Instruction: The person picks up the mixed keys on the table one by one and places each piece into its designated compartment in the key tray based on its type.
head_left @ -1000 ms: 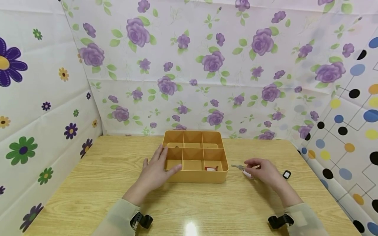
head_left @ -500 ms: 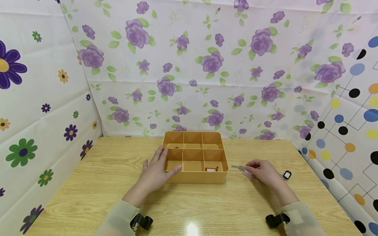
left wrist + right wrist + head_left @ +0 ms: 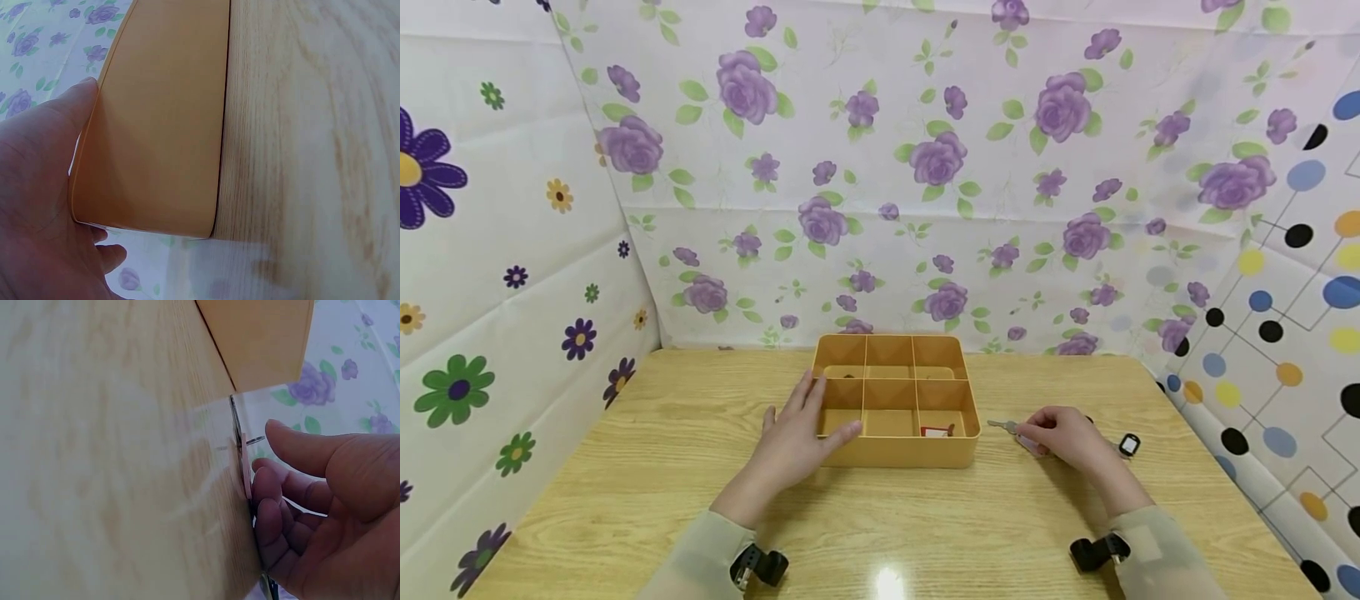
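A yellow-orange divided box (image 3: 895,450) stands on the wooden table, split into several compartments. My left hand (image 3: 786,437) rests at its front left corner, fingers extended along the left side and thumb over the front rim. To the right of the box lies a key (image 3: 1002,425) on a ring (image 3: 255,440) with a pink tag (image 3: 245,465). My right hand (image 3: 1067,437) is right at the tag, partly covering it in the head view. In the right wrist view its thumb and index fingertips stand apart beside the ring and tag, the other fingers curled loosely.
A red and white item (image 3: 936,432) lies in the front right compartment. A small black-framed item with a white face (image 3: 1129,444) lies right of my right hand; a dark bit (image 3: 1088,419) shows just behind that hand. Flowered cloth (image 3: 880,275) hangs behind the table (image 3: 700,392).
My right wrist has shifted slightly left, with the fingertips lower around the tag. A dark bit has come into view behind the right hand. The left hand, box and key stay put.
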